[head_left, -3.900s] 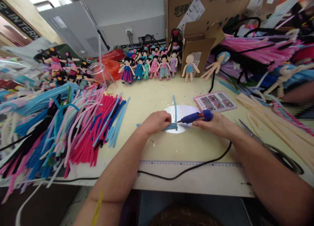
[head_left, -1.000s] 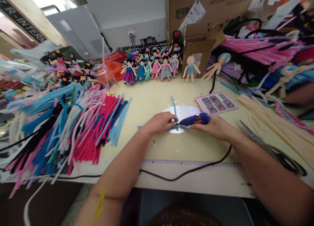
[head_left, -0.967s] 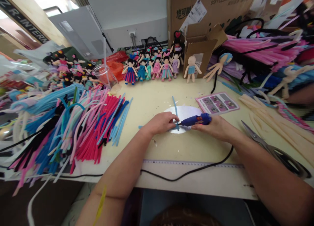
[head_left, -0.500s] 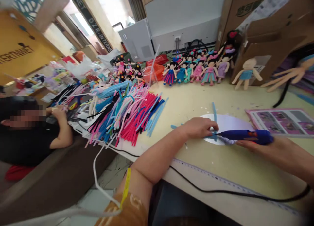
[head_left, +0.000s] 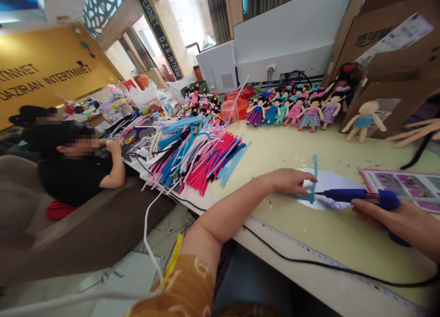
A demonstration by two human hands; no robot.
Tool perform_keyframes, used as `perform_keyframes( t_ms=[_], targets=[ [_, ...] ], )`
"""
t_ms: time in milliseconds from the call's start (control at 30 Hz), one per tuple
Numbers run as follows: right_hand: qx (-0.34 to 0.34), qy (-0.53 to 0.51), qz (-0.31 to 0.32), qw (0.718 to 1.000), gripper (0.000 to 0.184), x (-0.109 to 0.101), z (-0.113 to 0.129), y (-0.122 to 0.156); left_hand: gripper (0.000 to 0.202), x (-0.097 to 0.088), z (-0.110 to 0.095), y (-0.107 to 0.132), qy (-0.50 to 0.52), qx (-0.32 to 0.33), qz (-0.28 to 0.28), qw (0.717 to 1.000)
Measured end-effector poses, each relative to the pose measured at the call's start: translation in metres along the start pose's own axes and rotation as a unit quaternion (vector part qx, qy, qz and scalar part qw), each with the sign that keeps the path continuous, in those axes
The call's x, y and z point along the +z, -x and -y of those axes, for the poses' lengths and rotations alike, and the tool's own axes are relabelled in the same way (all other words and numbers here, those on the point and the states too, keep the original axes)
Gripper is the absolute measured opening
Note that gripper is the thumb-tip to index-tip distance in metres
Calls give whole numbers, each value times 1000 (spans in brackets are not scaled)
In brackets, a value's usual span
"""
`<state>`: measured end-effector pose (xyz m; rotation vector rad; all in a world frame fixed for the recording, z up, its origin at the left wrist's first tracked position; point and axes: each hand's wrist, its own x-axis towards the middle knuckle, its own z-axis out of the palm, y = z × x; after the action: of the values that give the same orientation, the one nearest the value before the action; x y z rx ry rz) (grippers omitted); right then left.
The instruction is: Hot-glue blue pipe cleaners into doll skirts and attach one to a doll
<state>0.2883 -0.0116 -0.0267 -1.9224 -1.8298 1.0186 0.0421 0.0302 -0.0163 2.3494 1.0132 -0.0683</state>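
Note:
My left hand [head_left: 288, 180] rests over the table with thumb and forefinger pinched on fuzzy light-blue pipe cleaners [head_left: 315, 164]. One piece sticks up past the fingertips, and another runs low beneath the hand. My right hand [head_left: 388, 216] is wrapped round a dark-blue glue gun [head_left: 347, 195] with a clear glue stick in its back end. Its nozzle points left, at or very near the lower end of the blue piece; whether they touch is not clear. Under both lies a white oval sheet [head_left: 335, 181].
A heap of coloured pipe cleaners [head_left: 199, 161] lies left. Finished dolls [head_left: 295, 110] stand behind, beside an undressed-looking doll [head_left: 366, 119] and cardboard boxes [head_left: 381, 46]. A picture sheet [head_left: 402, 184] is at right. A black cord [head_left: 292, 264] crosses the front edge. Another person [head_left: 75, 165] sits left.
The camera view has swung left, so everything sits further right in the picture. The glue gun stays close to the blue pieces, its nozzle now level with their lower end. Both hands keep their hold.

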Motion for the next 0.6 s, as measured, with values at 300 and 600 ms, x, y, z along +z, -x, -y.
perform_keyframes(
  t_ms=[300,600],
  targets=[
    [7,-148,1,989,45,-3,5,5,24,-49,79,100,-99,-326,-222,914],
    [4,-159,-7,987,43,-6,11,12,24,-34,118,111,-98,-432,-204,873]
  ],
)
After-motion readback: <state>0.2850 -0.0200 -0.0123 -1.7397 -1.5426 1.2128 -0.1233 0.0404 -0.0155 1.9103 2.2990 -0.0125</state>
